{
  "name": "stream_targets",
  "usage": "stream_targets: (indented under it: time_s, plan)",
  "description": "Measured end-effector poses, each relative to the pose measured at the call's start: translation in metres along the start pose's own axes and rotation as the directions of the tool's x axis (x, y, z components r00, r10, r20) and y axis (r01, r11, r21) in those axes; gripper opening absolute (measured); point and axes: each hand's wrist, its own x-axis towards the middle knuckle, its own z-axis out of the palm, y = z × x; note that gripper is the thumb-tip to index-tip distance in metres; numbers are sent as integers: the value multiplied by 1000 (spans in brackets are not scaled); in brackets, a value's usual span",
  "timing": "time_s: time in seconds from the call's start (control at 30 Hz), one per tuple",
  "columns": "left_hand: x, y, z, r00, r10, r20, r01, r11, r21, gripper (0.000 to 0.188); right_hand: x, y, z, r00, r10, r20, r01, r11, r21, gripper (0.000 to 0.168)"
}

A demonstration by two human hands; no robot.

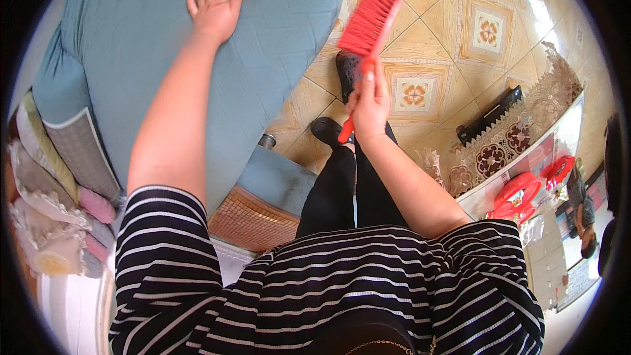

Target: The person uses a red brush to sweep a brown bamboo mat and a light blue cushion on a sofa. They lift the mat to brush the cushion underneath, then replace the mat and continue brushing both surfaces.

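Note:
My left hand (214, 7) lies palm down on the blue fabric cover (162, 88), its fingers spread and nothing in it. The cover looks smooth around the hand, with faint creases, and bunches into folds at the far left. In my right hand (368, 106) is the handle of a red bed brush (372, 12) with long red bristles. The brush is held over the tiled floor, to the right of the covered surface's edge and apart from it. It looks slightly blurred.
Patterned tiles (416, 91) make up the floor. At right stands a table edged with a lace cloth (517, 133), with red baskets (517, 192) on it and a black object (488, 116) beside it. Pillows (54, 197) are piled at far left. A woven mat (256, 217) lies near my legs.

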Motion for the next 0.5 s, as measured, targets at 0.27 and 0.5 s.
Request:
stream_targets:
  time_s: [0.27, 0.5]
  plan:
    - [-50, 3, -57, 985, -173, 15, 172, 954, -244, 67, -91, 73, -78, 989, 74, 126, 49, 644, -763, 41]
    - [-397, -100, -49, 840, -536, -79, 541, 840, 49, 54, -88, 5, -19, 533, -588, 608, 787, 81, -612, 39]
